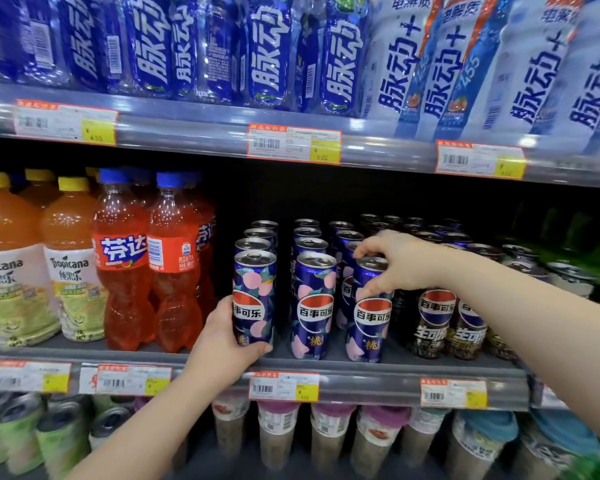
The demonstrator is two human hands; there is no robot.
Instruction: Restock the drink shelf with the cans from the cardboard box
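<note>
Three rows of slim blue peach-patterned cola cans stand on the middle shelf point(326, 367). My left hand point(222, 344) grips the lower part of the front can of the left row point(255, 285), which stands at the shelf's front edge. My right hand point(392, 261) holds the front can of the right row point(369, 327) from above, fingers curled over its rim and thumb on its side. The front can of the middle row point(314, 306) stands free between them. The cardboard box is out of view.
Black cola cans point(432, 323) stand right of the blue ones. Orange soda bottles point(174, 271) and juice bottles point(70, 271) fill the left of the shelf. Blue drink bottles point(267, 53) line the shelf above. Cups and cans fill the shelf below.
</note>
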